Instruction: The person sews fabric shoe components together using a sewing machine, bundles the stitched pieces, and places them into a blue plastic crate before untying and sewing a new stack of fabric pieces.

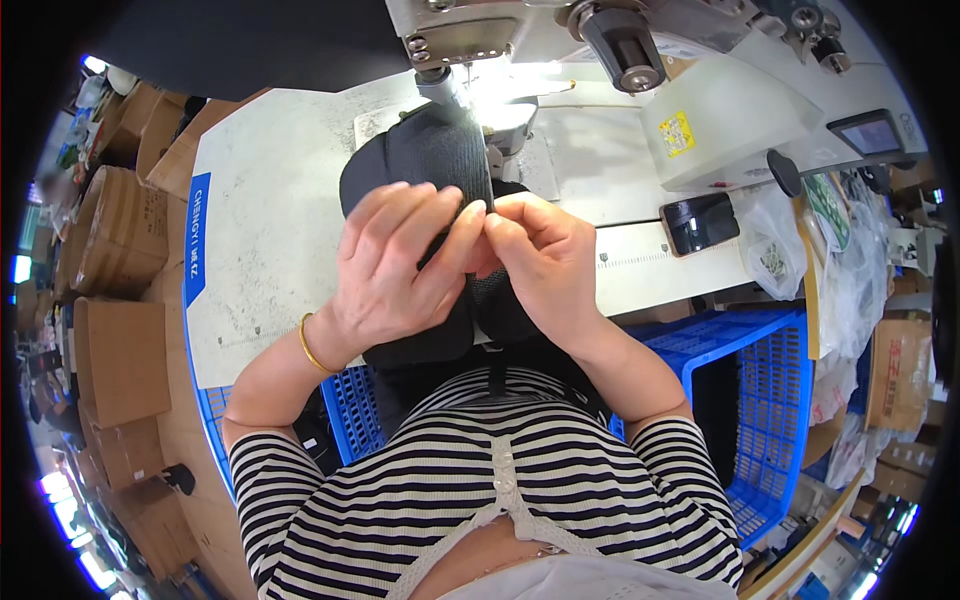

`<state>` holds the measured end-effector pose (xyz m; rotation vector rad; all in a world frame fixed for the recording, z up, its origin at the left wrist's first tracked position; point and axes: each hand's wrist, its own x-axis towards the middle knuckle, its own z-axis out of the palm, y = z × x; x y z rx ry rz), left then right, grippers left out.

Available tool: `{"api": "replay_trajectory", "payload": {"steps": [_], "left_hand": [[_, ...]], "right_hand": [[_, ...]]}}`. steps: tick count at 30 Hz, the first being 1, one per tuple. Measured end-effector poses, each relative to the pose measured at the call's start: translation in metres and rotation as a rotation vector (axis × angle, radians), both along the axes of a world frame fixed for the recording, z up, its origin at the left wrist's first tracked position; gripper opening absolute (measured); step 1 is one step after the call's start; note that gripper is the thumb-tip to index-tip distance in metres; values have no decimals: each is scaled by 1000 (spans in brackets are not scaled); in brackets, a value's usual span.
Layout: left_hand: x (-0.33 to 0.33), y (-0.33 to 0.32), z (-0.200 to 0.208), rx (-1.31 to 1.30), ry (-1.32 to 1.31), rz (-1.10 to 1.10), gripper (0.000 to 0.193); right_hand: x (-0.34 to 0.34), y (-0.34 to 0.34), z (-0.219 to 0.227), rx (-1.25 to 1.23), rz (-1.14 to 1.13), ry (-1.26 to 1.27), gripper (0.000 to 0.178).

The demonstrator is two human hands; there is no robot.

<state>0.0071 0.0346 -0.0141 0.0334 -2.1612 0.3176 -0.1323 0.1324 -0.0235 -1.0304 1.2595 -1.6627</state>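
A black fabric piece (385, 165) with a ribbed strip (465, 150) along it lies on the white sewing machine table (270, 260). Its far end sits beneath the lit needle area of the sewing machine (455, 45). With thumb and forefinger, my left hand (395, 260) pinches the strip's near edge; its other fingers are curled loosely above the cloth. My right hand (545, 260) grips the same edge from the right, fingertips almost touching the left ones. More dark fabric hangs over the table's front edge below my hands.
To the right lie a phone (700, 224) and a clear plastic bag (772, 250). Blue plastic crates (755, 420) stand below the table's front edge. A small screen (868, 135) is on the machine body. Cardboard boxes (120, 360) are stacked at the left.
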Motion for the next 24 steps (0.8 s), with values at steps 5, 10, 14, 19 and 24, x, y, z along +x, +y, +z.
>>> {"api": "replay_trajectory", "payload": {"steps": [5, 10, 14, 19, 24], "left_hand": [[-4, -20, -7, -27, 40, 34, 39], [-12, -30, -1, -3, 57, 27, 39], [-15, -41, -1, 13, 66, -2, 35], [-16, -54, 1, -22, 55, -37, 33], [-17, -62, 2, -32, 54, -43, 33]], "right_hand": [[-5, -12, 0, -16, -17, -29, 18], [-11, -27, 0, -68, 8, -53, 20], [-14, -37, -2, -94, 4, -70, 21], [-13, -46, 0, -102, -5, -90, 22], [-13, -48, 0, -104, -11, -80, 22]]}}
